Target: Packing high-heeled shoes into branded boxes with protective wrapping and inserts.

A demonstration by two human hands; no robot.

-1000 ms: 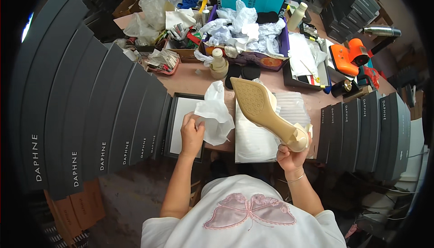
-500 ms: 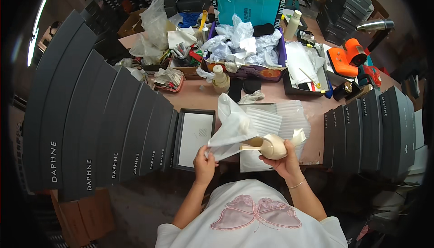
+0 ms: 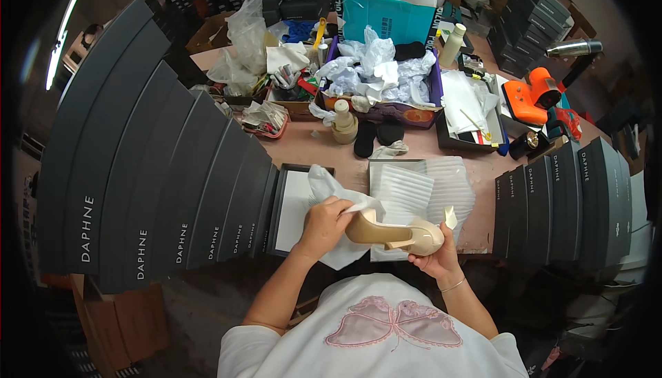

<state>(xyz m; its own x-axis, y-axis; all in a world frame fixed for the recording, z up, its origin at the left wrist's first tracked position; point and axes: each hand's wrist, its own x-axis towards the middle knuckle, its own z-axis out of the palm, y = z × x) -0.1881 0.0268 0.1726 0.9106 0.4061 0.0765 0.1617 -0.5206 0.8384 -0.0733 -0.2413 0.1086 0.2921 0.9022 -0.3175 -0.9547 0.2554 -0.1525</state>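
The left hand [image 3: 327,227] has been brought from the paper's loose near edge to the toe of the cream high-heeled shoe [image 3: 376,231], where the white paper [image 3: 329,183] is pinched by its fingers. The sole has been turned into view, and wrapping seems only partial: the toe is met by paper, the heel left bare. The heel end is gripped by the right hand's [image 3: 438,261] fingers. The shoe is held at the near edge of the surface [image 3: 477,234], right of the open box [image 3: 292,202].

Before you, the beige high-heeled shoe [image 3: 380,232] is right of the dark-grey rectangular box [image 3: 300,168] — white ribbed sheets [image 3: 407,190] behind.
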